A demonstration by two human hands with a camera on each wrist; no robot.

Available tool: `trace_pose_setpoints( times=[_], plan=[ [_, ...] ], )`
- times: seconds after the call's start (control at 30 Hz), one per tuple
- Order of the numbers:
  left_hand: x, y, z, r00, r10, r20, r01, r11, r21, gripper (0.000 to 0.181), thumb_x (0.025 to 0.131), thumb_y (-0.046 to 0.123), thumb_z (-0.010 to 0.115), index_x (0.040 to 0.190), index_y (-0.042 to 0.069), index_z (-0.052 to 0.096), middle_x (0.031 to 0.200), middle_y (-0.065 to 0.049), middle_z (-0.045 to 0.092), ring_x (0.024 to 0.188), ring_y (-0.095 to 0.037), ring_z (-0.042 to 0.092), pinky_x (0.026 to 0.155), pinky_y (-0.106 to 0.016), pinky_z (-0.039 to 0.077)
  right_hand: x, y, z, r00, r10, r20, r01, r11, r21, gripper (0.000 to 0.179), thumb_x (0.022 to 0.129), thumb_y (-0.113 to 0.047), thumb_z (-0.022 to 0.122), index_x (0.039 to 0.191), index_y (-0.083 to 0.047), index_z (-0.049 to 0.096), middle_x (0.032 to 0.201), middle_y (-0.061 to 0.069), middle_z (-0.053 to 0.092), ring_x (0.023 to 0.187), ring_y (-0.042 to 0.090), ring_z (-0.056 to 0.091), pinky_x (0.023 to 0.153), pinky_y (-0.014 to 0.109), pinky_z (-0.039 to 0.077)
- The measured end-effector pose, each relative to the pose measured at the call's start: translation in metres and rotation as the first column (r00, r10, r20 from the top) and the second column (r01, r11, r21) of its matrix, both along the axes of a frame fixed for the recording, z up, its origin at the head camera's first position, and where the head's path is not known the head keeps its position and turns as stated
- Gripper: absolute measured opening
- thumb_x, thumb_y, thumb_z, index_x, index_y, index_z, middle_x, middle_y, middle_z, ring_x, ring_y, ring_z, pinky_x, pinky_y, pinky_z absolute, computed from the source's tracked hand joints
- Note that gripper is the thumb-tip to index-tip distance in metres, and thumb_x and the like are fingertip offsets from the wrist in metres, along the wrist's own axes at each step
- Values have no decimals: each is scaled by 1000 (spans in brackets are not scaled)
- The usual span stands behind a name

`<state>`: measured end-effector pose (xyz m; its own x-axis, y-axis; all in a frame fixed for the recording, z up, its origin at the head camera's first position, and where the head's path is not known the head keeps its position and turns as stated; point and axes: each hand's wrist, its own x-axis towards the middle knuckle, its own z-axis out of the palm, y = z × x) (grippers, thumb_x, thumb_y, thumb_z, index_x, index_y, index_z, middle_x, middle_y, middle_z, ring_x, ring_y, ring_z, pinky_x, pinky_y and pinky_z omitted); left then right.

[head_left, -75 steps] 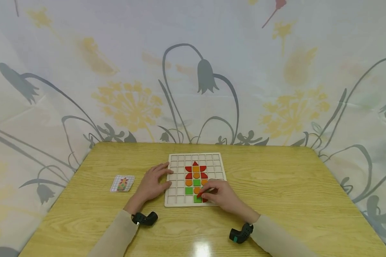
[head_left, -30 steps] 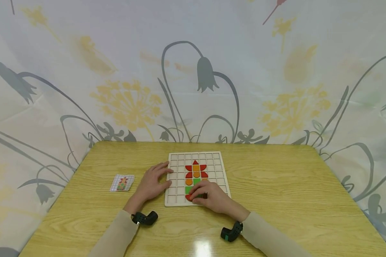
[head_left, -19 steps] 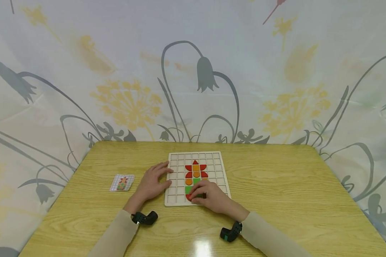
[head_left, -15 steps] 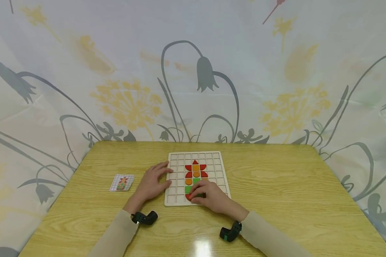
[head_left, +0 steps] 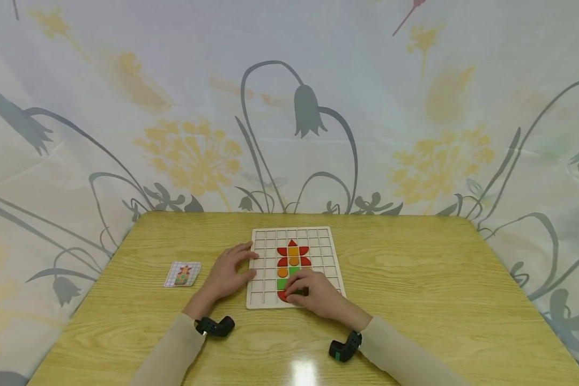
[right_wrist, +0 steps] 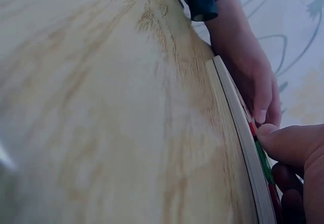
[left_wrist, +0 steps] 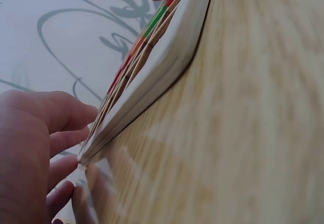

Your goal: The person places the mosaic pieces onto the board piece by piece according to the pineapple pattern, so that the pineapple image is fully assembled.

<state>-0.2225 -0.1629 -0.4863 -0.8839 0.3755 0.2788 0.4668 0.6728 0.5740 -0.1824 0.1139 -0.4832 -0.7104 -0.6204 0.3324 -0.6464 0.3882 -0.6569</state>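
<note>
A white square grid board [head_left: 265,265] lies on the table, with a figure of flat coloured pieces on it. My right hand [head_left: 316,294] has thumb and forefinger on a red rounded piece [head_left: 282,296] in the near row, pinching it at the board's surface. In the right wrist view the thumb touches that red piece [right_wrist: 252,127]. Left of it all, my left hand [head_left: 228,273] rests with loose fingers along the board's left edge. A green square [head_left: 282,284], an orange circle [head_left: 282,272] and a red triangle [head_left: 292,243] show. The right hand hides several pieces.
A small card [head_left: 182,274] printed with a similar coloured figure on a grid lies left of the left hand. The wooden table [head_left: 415,279] reaches back to a flower-patterned curtain [head_left: 391,107]. A black wrist camera [head_left: 346,346] sits at each wrist.
My right hand has carried the red piece leftward into the near row's left cell, beside the green one, and has stayed there since. The left hand has kept its place at the board's edge.
</note>
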Motion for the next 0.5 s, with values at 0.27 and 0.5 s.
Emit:
trace_pose_setpoints(
  times=[0.27,0.5],
  plan=[
    [-3,-3,4,999,-41,34,36,989,142,33,89,13,67,120,1,68,144,-21,51,133,-46,42,107,-63,33,-3,7,0,981,-59,184,89,984,-157,8,93,-14,72,98,-16,78,100,-5,71,89,11,64,75,26,53],
    [-7,-8,10,987,-33,155,7,986,169,33,94,9,65,126,1,65,149,-19,47,140,-42,36,113,-58,29,-6,14,6,966,-95,239,159,952,-263,11,92,3,66,101,3,73,98,18,70,80,26,63,68,22,52]
  ],
)
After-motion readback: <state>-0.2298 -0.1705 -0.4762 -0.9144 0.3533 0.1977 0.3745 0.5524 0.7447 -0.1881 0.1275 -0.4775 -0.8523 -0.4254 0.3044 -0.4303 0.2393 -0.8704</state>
